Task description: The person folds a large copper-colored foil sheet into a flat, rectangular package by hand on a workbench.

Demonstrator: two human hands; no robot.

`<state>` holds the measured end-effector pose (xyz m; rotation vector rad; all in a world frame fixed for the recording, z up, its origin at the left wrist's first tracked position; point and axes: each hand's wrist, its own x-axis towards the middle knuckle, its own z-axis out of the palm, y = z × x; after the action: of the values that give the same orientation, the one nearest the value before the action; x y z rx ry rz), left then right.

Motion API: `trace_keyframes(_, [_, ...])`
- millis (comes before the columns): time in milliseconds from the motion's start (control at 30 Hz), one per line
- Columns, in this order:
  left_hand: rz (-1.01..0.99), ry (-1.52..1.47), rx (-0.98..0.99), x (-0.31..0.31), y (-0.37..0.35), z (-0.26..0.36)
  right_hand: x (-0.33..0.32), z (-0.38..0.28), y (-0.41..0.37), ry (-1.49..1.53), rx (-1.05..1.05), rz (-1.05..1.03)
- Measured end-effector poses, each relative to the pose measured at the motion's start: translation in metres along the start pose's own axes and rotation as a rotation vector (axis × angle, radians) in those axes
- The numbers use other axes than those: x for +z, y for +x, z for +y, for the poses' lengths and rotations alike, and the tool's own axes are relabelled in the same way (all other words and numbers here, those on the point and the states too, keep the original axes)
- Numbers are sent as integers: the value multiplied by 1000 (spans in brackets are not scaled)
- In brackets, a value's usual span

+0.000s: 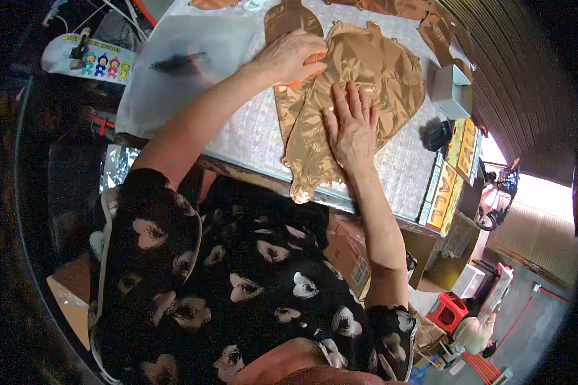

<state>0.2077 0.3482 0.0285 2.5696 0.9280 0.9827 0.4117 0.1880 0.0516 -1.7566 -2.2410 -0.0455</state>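
Observation:
A shiny gold-brown foil balloon (392,96), flat and wrinkled with small tabs along its edge, lies on the table. My right hand (354,138) rests flat on it, fingers stretched and slightly spread. Near the upper left of the foil, my left hand (293,56) is closed, with curled fingers around something orange (295,84). Only bits of that orange thing show, so its kind is hidden. Beneath the left hand, another gold-brown foil piece (291,19) reaches up toward the far edge.
A translucent plastic sheet (173,38) covers the table's left part. More brown foil (436,35) lies along the far right. A white open box (451,92), a small black object (438,136) and yellow lettered boxes (444,196) line the right edge. A red stool (448,312) stands beyond.

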Motion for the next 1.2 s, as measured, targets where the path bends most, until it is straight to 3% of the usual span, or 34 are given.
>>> trace_keyframes(133, [53, 11, 10, -3, -3, 3, 2, 1, 1, 4, -1, 22])
trace_keyframes(333, [-84, -129, -12, -28, -38, 44, 0, 1, -1, 33, 1, 11])
trace_keyframes(567, [-204, 53, -38, -35, -67, 76, 5, 6, 1, 7, -17, 32])
trace_keyframes(800, [-155, 62, -42, -32, -73, 77, 6, 10, 3, 54, -7, -5])
trace_keyframes(900, [-27, 39, -25, -36, -75, 83, 6, 10, 2, 55, -9, -16])
trace_keyframes(967, [-194, 6, -198, -61, -79, 105, 7, 12, 2, 71, -21, -4])
trace_keyframes(1067, [-323, -5, -287, -86, -97, 141, 7, 15, 2, 108, -27, 5])
trace_keyframes(1200, [-156, 4, -239, -73, -124, 164, 5, 15, 2, 180, -9, -6])
